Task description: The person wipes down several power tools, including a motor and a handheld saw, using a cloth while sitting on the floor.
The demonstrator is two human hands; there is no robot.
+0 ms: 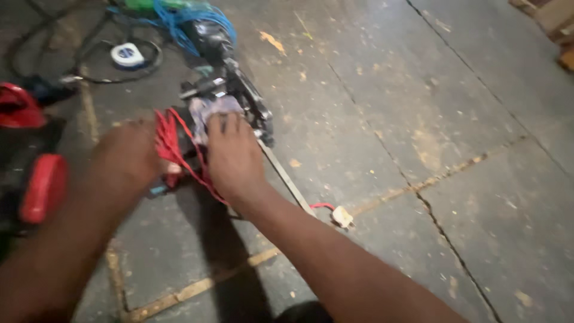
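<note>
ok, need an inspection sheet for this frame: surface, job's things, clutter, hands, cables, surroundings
Surface: grey slab floor, cracked joints, scattered debris.
Job's things: dark power tool lying on the floor; pale cloth pressed on it.
Clutter: red tool parts at left; white tape measure.
Hands: right hand on the cloth; left hand gripping the red cord.
Cables: blue cable bundle; black cable loop; white plug.
Surroundings: wooden pieces top right.

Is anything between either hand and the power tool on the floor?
Partly. The right hand presses a crumpled cloth onto the dark power tool, so the cloth lies between them. Loops of red cord run between the left hand and the tool.
</note>
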